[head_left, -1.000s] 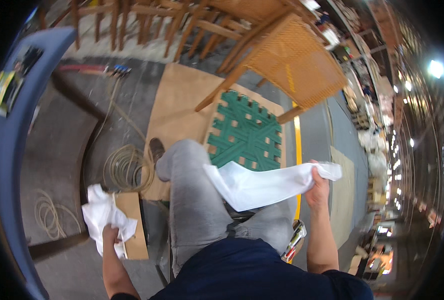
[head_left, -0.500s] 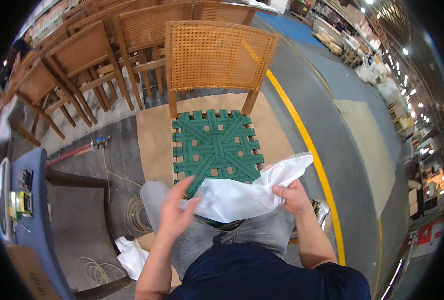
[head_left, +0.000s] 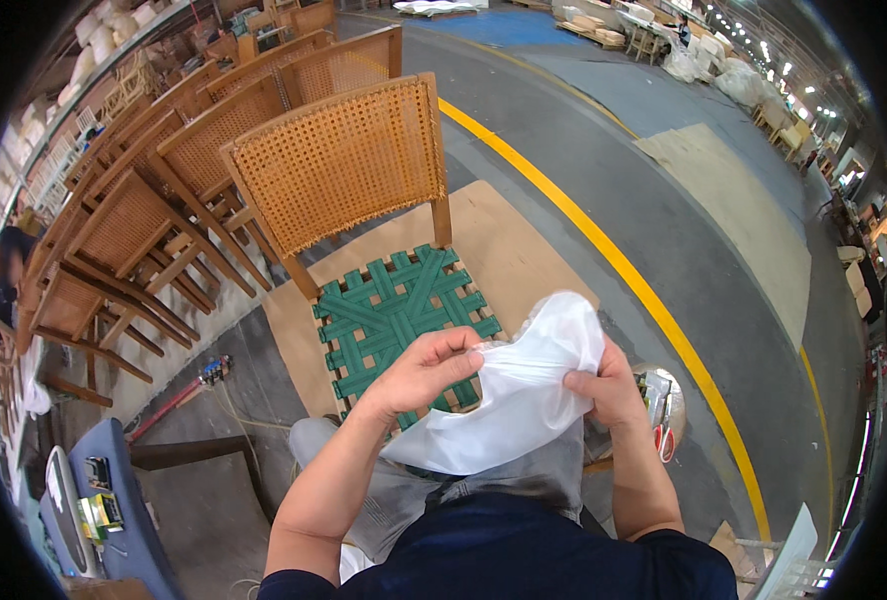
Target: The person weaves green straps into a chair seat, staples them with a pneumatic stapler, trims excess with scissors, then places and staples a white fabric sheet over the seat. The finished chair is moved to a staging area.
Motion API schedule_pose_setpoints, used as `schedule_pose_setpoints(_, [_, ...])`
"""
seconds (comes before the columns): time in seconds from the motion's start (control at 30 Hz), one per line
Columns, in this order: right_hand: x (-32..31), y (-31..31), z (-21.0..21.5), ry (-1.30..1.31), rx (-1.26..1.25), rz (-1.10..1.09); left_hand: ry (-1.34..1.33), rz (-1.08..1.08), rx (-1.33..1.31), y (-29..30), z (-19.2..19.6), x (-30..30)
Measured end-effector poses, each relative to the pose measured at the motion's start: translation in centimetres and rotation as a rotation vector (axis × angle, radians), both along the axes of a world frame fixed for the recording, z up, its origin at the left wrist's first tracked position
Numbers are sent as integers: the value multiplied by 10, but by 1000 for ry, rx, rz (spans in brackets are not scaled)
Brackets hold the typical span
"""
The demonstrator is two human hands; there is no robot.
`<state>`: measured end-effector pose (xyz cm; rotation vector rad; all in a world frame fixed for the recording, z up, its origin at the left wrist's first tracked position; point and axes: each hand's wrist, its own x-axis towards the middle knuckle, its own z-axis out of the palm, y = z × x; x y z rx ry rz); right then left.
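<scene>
A thin, white, translucent sheet of fabric or plastic (head_left: pixel 504 410) is bunched above my lap, held up between both hands. My left hand (head_left: pixel 429 370) pinches its left edge between thumb and fingers. On its right side my right hand (head_left: pixel 607 388) grips a gathered part, thumb in front. In front of me stands a wooden chair with a woven cane backrest (head_left: pixel 349 165). Its seat is a lattice of green webbing straps (head_left: pixel 404 310), some running diagonally. The sheet covers the near part of that seat.
The chair stands on a brown cardboard sheet (head_left: pixel 519 240). Several similar cane-backed chairs (head_left: pixel 129 225) crowd the left. A blue padded surface (head_left: pixel 134 500) with small boxes sits at lower left. Red-handled scissors (head_left: pixel 667 435) lie by my right forearm, near a yellow floor line (head_left: pixel 614 265).
My left hand, free before, has taken hold of the sheet's left edge. The sheet is raised and regathered. My view has turned, so the chair now appears further left and tilted.
</scene>
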<state>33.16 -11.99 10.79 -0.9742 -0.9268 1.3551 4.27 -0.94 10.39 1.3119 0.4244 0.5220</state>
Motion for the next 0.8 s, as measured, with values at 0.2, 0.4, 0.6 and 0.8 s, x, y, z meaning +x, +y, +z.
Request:
schedule_pose_setpoints(0.2, [8,13,19,137,102,-84,264,-143,399,-8,15,20])
schedule_pose_setpoints(0.4, [35,13,15,56,137,-142,48,129,101,22,19,2])
schedule_pose_setpoints(0.6, [61,33,20,142,267,-297,209,-113,148,42,30,6])
schedule_pose_setpoints(0.8, [80,42,34,-427,172,-416,231,-55,355,44,47,2])
